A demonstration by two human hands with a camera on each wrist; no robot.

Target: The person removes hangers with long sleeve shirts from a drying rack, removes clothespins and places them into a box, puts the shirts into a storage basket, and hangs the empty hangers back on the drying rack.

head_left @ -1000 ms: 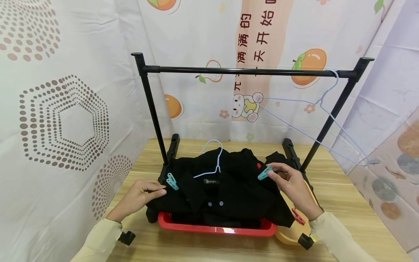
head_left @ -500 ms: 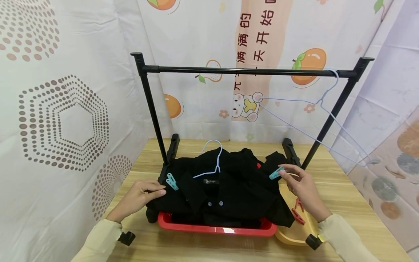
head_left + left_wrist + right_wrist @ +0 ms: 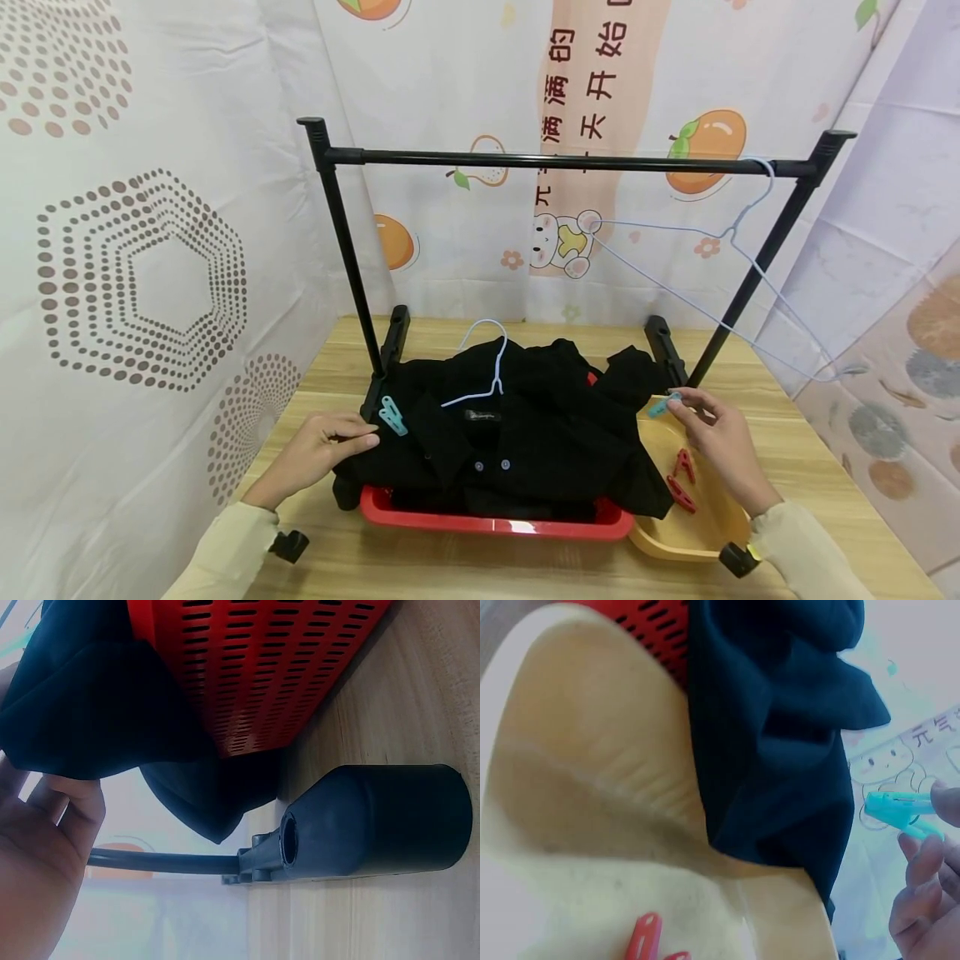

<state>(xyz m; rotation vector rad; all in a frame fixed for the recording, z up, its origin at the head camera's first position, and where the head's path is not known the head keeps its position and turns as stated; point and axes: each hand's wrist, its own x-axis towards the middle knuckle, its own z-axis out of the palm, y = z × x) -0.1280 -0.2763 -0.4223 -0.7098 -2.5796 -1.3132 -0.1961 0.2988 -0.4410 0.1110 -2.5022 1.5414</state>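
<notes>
A black shirt with a pale blue wire hanger in its collar lies heaped over a red basket. My left hand pinches the shirt's edge at the left, thumb on top; in the left wrist view the cloth hangs from the fingers. Just beside those fingertips a teal clothespin sits on the shirt. My right hand pinches another teal clothespin between thumb and fingers, above the yellow basin and apart from the shirt. Red clothespins lie in that basin.
A black clothes rack spans the scene, its feet on the wooden table. A second blue wire hanger hangs at the bar's right end. A printed curtain stands behind.
My right hand has moved right and slightly down with its teal clothespin, from over the shirt to over the yellow basin. The left hand has stayed on the shirt.
</notes>
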